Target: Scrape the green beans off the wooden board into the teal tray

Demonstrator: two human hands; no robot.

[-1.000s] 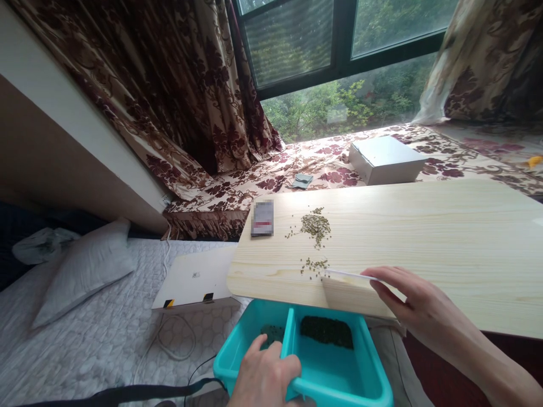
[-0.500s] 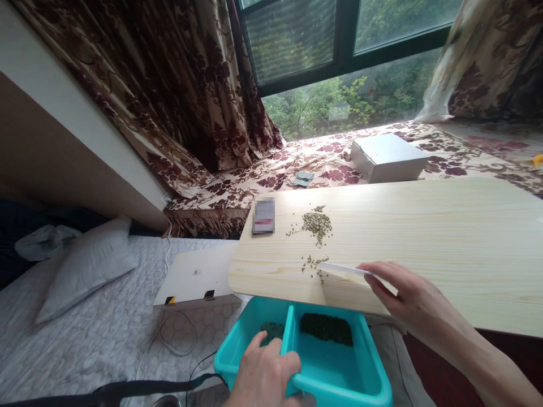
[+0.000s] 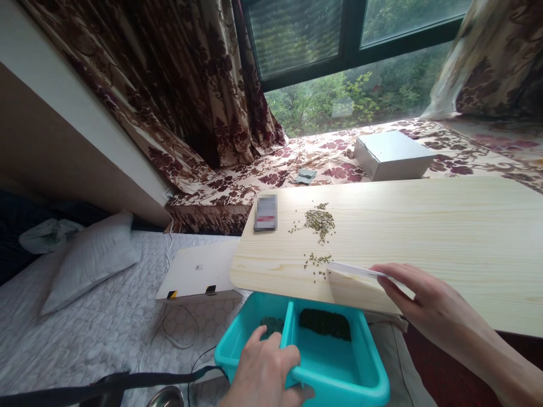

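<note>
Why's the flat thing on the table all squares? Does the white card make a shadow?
Head view: the flat thing is pixelated, why I can't tell; head view: yes, a soft shadow on the table below the white card.

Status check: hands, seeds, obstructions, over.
Left hand grips teal divided bin. Right hand holds white card, end at nearer seed patch. Larger seed patch beyond; blurred flat object leftward, clear of card.

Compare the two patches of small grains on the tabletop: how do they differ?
The far patch is larger and denser; the near patch is smaller and sparser. The near patch lies beside the thin white piece; the far patch sits apart. Both are greenish grains on the wooden tabletop.
</note>
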